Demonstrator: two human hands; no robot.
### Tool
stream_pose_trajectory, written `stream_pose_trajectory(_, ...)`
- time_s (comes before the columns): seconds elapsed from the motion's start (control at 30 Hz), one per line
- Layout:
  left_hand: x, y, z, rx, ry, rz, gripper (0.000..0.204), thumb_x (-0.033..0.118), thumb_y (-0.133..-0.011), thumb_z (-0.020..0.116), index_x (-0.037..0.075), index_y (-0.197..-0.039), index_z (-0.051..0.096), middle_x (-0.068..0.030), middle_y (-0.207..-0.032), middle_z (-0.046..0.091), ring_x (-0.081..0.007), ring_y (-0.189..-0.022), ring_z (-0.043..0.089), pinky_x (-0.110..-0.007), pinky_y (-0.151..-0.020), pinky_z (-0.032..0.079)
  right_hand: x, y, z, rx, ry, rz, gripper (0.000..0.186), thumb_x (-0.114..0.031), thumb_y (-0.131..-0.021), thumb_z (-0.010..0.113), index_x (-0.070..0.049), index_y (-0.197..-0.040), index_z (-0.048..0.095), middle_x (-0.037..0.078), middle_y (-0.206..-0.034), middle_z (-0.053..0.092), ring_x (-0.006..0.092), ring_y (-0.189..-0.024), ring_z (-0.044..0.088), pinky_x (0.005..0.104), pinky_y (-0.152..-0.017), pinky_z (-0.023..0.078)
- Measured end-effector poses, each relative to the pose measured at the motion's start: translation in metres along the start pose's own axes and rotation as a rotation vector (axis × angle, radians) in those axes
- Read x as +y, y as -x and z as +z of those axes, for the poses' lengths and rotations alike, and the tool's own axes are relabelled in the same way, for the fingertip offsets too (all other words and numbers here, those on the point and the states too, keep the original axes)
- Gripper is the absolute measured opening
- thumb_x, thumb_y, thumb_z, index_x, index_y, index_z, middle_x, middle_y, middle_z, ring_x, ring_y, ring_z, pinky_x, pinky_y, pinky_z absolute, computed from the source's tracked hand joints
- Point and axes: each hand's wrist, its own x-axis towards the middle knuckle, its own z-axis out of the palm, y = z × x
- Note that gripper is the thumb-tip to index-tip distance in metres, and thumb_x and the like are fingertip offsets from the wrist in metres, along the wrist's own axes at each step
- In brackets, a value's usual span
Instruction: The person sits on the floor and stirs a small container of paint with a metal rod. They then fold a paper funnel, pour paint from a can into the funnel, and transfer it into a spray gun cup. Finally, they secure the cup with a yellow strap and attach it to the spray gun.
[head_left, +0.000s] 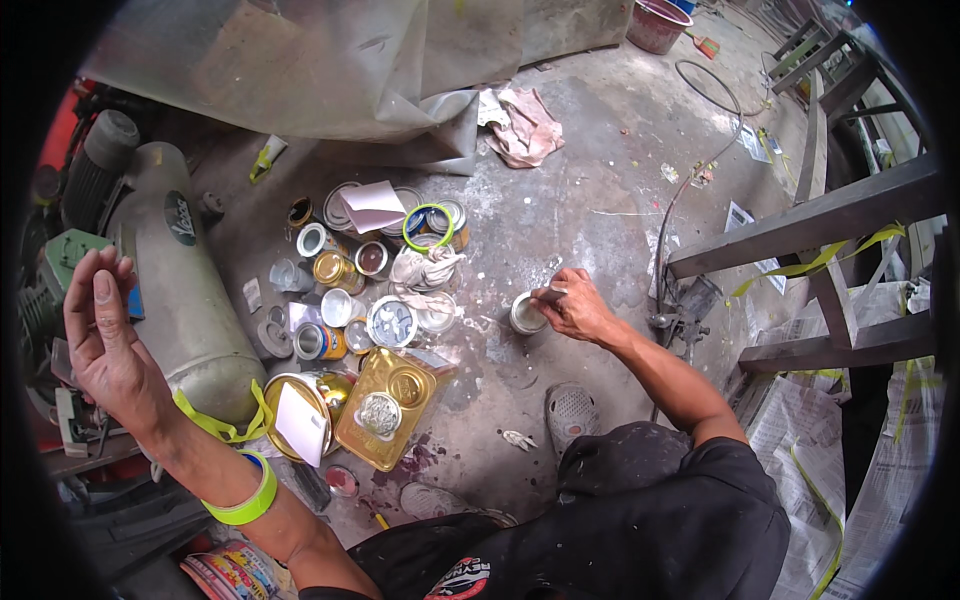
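Observation:
My right hand (578, 310) is closed around what looks like a thin stick (547, 294), largely hidden by the fingers. It is over a small open can (526, 316) with pale contents, standing on the concrete floor. Raised at the far left, my left hand (105, 325) holds nothing visible, its fingers loosely bent and a little apart. A roll of yellow-green tape (243, 505) hangs round my left forearm. Between my hands stand several paint cans and cups, among them a gold rectangular tin (415, 425) and a round tin with a pale card (300, 420) on it.
A grey compressor tank (175, 270) lies along the left side. Plastic sheeting (300, 70) hangs at the back, near a pink rag (527, 130). Metal frames (810, 235) and newspaper (800, 450) line the right. A hose (690, 180) runs to a spray gun (685, 325).

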Motion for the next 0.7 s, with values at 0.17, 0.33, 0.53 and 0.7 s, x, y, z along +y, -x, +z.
stream_pose_trajectory(0.17, 0.000, 0.000, 0.001, -0.005, 0.002, -0.001, 0.028, 0.010, -0.103, 0.055, -0.004, -0.127, 0.060, -0.0146, -0.122, 0.066, -0.0206, -0.110, 0.065, -0.034, -0.103, 0.051, 0.003, 0.001, 0.005, -0.006, 0.010, 0.037, 0.022, -0.027, -0.086, 0.072, -0.005, -0.085, 0.073, 0.011, -0.081, 0.067, 0.0280, -0.096, 0.059, 0.0431, -0.086, 0.041)
stream_pose_trajectory(0.33, -0.001, 0.001, 0.001, -0.005, 0.005, -0.010, 0.028, 0.011, -0.103, 0.056, -0.004, -0.127, 0.060, -0.0147, -0.122, 0.066, -0.0208, -0.110, 0.065, -0.033, -0.103, 0.051, -0.004, 0.001, 0.002, -0.010, 0.014, -0.005, 0.016, -0.025, -0.089, 0.070, -0.010, -0.093, 0.074, 0.008, -0.084, 0.069, 0.0270, -0.094, 0.059, 0.0429, -0.091, 0.041)
stream_pose_trajectory(0.53, -0.002, 0.002, 0.002, 0.010, 0.021, -0.028, 0.029, 0.011, -0.103, 0.056, -0.004, -0.127, 0.060, -0.0145, -0.122, 0.066, -0.0210, -0.109, 0.065, -0.033, -0.102, 0.050, -0.006, 0.003, 0.004, 0.088, -0.036, -0.044, 0.014, -0.023, -0.091, 0.069, -0.013, -0.098, 0.075, 0.007, -0.086, 0.070, 0.0265, -0.093, 0.060, 0.0430, -0.092, 0.041)
stream_pose_trajectory(0.7, -0.002, 0.002, 0.003, 0.007, 0.007, -0.029, 0.029, 0.011, -0.103, 0.056, -0.003, -0.128, 0.060, -0.0144, -0.122, 0.066, -0.0212, -0.109, 0.065, -0.034, -0.102, 0.050, -0.005, 0.000, -0.001, 0.010, 0.037, 0.003, 0.015, -0.024, -0.091, 0.069, -0.012, -0.098, 0.075, 0.007, -0.089, 0.070, 0.0269, -0.093, 0.060, 0.0434, -0.092, 0.041)
